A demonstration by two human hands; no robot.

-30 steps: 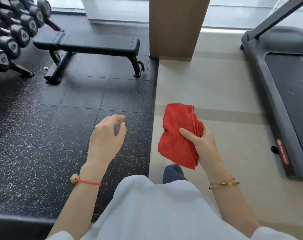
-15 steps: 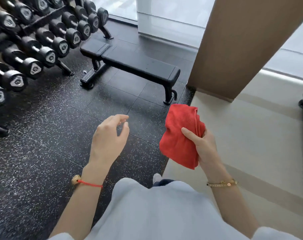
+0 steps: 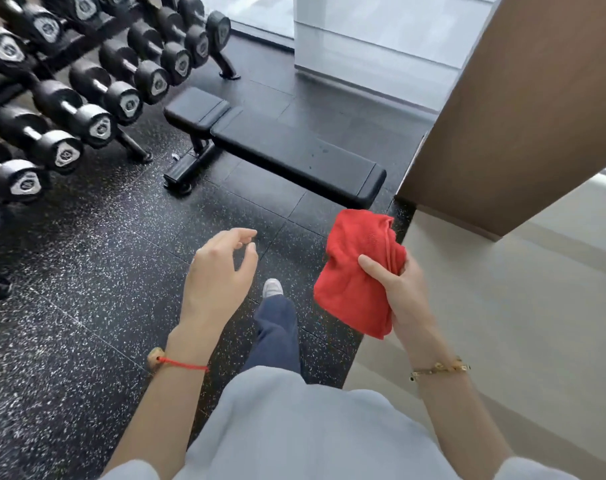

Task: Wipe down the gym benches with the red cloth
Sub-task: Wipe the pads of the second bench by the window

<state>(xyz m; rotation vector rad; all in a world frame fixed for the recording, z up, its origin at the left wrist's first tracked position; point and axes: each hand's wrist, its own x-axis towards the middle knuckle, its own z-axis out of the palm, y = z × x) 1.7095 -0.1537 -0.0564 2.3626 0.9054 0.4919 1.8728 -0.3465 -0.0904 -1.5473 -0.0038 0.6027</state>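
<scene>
A black padded gym bench [image 3: 280, 147] stands on the dark speckled rubber floor ahead, running from upper left to lower right. A few small wet spots show on its long pad. My right hand [image 3: 402, 292] grips a crumpled red cloth [image 3: 353, 282], held in the air just in front of the bench's near end. My left hand [image 3: 221, 271] hovers empty with fingers loosely curled and apart, over the floor short of the bench.
A rack of black dumbbells [image 3: 86, 91] fills the left side, its feet close to the bench's far end. A brown pillar [image 3: 523, 109] rises at right, beside the bench's near end. Beige flooring [image 3: 519, 323] lies to the right. My foot [image 3: 273, 289] is stepping forward.
The view has closed in on the bench and turned left; the bench and dumbbell rack now look larger and nearer. Both hands keep their pose, the cloth still in the right.
</scene>
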